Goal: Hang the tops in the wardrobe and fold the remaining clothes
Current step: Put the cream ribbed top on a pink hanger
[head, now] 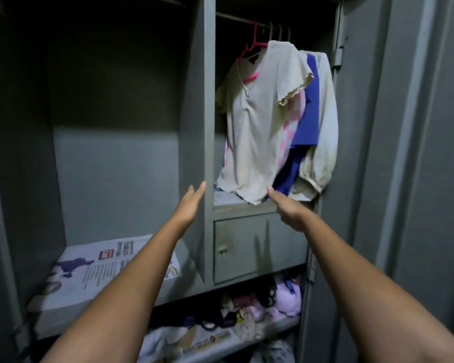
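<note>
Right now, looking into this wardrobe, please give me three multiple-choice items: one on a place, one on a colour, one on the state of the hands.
1. Where do the tops hang?
A. In the left compartment
B. In the right compartment, on the rail
C. On the door

2. What colour is the hanger of the front cream top?
A. Pink
B. Black
C. Green

3. How are the two hands?
A. Both grip a hanger
B. One holds a folded cloth
C. Both are open and hold nothing

Answers:
1 B: the cream top and the blue top hang from the rail right of the divider.
2 A: the hanger is pink.
3 C: the left hand and the right hand reach forward with straight fingers.
</note>
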`<state>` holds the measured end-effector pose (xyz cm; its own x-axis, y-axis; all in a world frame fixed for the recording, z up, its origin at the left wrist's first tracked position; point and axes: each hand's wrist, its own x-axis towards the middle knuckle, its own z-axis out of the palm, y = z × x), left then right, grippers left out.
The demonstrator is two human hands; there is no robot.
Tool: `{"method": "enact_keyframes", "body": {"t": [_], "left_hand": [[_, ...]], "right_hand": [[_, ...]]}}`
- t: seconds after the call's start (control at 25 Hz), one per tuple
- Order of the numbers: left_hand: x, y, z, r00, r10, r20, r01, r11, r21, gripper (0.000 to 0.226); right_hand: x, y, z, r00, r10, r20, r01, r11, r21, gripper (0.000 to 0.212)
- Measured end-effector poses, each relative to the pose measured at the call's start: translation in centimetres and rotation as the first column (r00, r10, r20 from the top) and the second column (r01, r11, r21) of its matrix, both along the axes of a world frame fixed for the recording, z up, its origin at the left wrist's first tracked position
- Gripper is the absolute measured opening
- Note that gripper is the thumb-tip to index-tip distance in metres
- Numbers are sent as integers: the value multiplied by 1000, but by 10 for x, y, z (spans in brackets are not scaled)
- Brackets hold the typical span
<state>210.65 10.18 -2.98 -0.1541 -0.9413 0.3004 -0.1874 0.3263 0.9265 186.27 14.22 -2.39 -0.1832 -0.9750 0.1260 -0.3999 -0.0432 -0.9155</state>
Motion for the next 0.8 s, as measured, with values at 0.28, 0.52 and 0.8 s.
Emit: {"method": "enact_keyframes", "body": {"t": [0.28,0.52,0.8], "left_hand": [[-39,50,-59,969,-191,-154,218,959,182,85],[-134,167,-72,879,-451,-153,471,870,141,75],[-241,343,-89,630,-764,-137,772,599,214,59]], "right_hand": [[-34,133,-54,977,-199,76,193,978,72,103],[-70,310,-59,888,-418,191,406,908,99,69],[-117,567,-69,594,-779,199,760,625,177,74]]}}
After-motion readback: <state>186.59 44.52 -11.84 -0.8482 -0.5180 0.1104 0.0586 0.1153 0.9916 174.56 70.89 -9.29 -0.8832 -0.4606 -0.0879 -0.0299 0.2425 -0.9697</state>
